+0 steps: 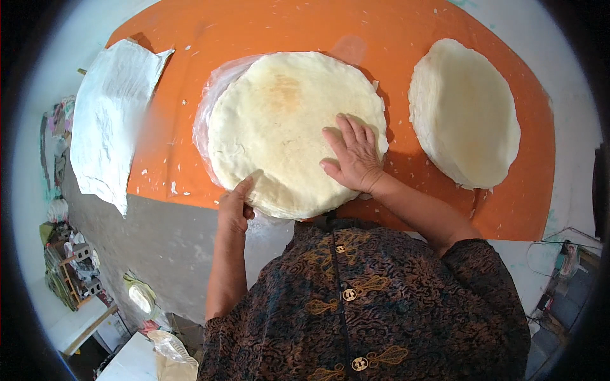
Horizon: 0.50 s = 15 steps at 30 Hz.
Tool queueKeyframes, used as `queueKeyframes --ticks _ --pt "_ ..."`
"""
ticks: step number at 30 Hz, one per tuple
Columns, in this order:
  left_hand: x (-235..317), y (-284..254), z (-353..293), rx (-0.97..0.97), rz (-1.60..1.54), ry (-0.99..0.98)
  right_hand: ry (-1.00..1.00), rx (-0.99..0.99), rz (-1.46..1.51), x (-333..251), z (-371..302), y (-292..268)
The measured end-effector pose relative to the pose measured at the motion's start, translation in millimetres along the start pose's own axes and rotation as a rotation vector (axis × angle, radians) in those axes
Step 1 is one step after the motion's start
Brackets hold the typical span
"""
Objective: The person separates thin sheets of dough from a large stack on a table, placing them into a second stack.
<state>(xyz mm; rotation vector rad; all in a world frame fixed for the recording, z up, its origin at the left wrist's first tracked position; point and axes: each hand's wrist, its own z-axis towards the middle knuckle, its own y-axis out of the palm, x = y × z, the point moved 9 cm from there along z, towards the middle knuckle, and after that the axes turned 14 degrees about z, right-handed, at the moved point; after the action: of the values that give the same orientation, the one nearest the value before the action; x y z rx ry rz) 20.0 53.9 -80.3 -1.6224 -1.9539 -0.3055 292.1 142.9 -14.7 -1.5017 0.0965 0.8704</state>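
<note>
In front of me lies a thick stack of large, round, thin flatbreads (286, 127), pale cream with a light brown patch near the far side. My right hand (357, 159) rests flat on the right part of the top flatbread, its fingers spread and holding nothing. At the near left rim, my left hand (235, 206) closes on the flatbread edge, a finger lying over the top; the other fingers are partly hidden at the side. Clear plastic sheeting (206, 105) sticks out from under the stack on its left.
Another flatbread stack (467, 114) stands to the right on the orange tabletop (171, 146). A white cloth or sack (111, 120) covers something at the left end. Scattered white crumbs dot the table. Boxes and loose items (73, 254) crowd the wall at far left, beyond the grey floor (165, 247).
</note>
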Motion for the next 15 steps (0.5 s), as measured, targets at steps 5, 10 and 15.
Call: queueKeyframes --ticks 5,10,15 --pt "62 26 -36 0.025 0.171 0.627 -0.029 -0.007 -0.018 -1 1 1" --pt "95 53 -55 0.254 1.012 0.642 -0.037 -0.007 -0.031 -5 3 2" --pt "103 73 -46 0.208 1.336 0.549 -0.033 0.017 -0.062 -10 4 3"
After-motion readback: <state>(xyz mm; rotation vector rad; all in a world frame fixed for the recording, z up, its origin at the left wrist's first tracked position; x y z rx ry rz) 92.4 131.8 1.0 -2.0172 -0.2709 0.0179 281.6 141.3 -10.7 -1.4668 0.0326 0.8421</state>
